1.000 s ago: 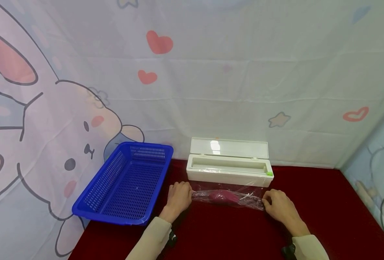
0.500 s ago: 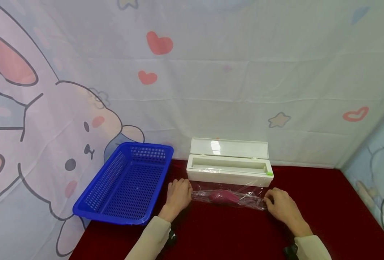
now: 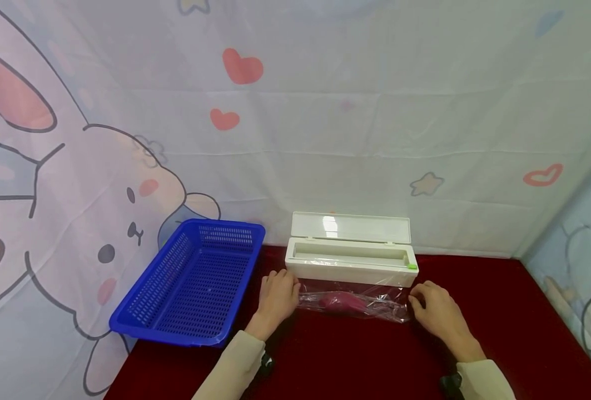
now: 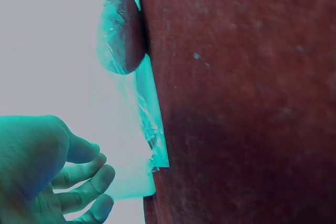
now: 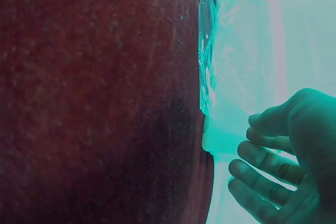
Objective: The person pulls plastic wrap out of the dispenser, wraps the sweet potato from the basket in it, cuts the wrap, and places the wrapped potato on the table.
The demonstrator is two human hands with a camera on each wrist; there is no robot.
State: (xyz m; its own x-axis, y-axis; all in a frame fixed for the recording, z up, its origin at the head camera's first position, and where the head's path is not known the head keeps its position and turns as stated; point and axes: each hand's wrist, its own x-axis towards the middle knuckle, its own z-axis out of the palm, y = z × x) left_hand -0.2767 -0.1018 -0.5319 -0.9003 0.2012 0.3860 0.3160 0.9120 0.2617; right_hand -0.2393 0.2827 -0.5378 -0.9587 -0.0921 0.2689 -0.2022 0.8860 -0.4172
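Observation:
A smooth pink oval object, its kind unclear, lies under crinkled clear cling film on the dark red cloth. Behind it stands a long white cling film dispenser, lid raised, with a green slide cutter at its right end. My left hand is by the film's left end, near the dispenser's front corner. Beyond the film's right end is my right hand. Both wrist views show loosely bent fingers, thumb close to the index finger, with nothing visibly gripped. The oval object also shows in the left wrist view.
A blue perforated plastic basket stands to the left of my left hand. The red cloth covers the table. A printed curtain hangs close behind the dispenser and along the sides.
Both hands have shifted slightly away from me, toward the dispenser. My right hand has come off the film's right end, which it touched earlier. The oval object stays in place.

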